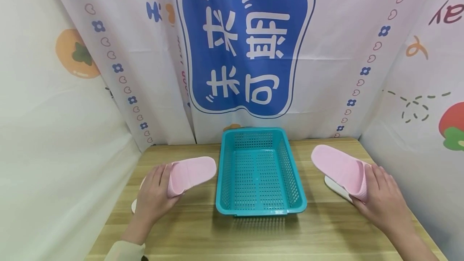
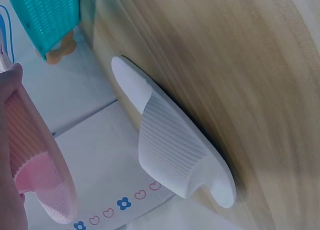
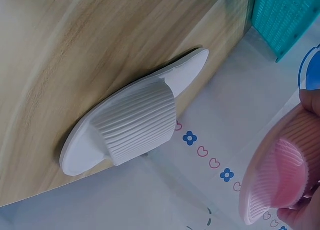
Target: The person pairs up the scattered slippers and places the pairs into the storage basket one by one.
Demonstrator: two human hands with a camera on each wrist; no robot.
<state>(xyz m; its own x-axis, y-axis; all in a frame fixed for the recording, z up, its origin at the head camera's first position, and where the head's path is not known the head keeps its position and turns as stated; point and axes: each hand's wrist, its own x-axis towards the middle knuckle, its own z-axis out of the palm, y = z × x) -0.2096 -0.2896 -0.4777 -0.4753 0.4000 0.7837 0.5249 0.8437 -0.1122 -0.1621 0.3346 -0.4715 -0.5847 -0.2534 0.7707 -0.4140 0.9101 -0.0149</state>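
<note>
My left hand [image 1: 156, 191] grips a pink slipper [image 1: 195, 171] by its ribbed strap, held above the table left of the basket. Beneath that hand lies a white slipper [image 2: 172, 140] with a ribbed strap, mostly hidden in the head view. On the other side, my right hand [image 1: 383, 196] holds a second pink slipper [image 1: 335, 164] by the strap, its sole tip angled toward the back. Another white slipper [image 3: 137, 120] lies on the table below it. Between the hands stands a teal plastic basket [image 1: 299, 200] with perforated walls; nothing lies in it.
The wooden table [image 1: 195, 237] ends at a white printed cloth [image 1: 145, 71] hung behind it. Similar cloth walls [image 1: 409, 148] rise on the left and right sides, close to the table's edges.
</note>
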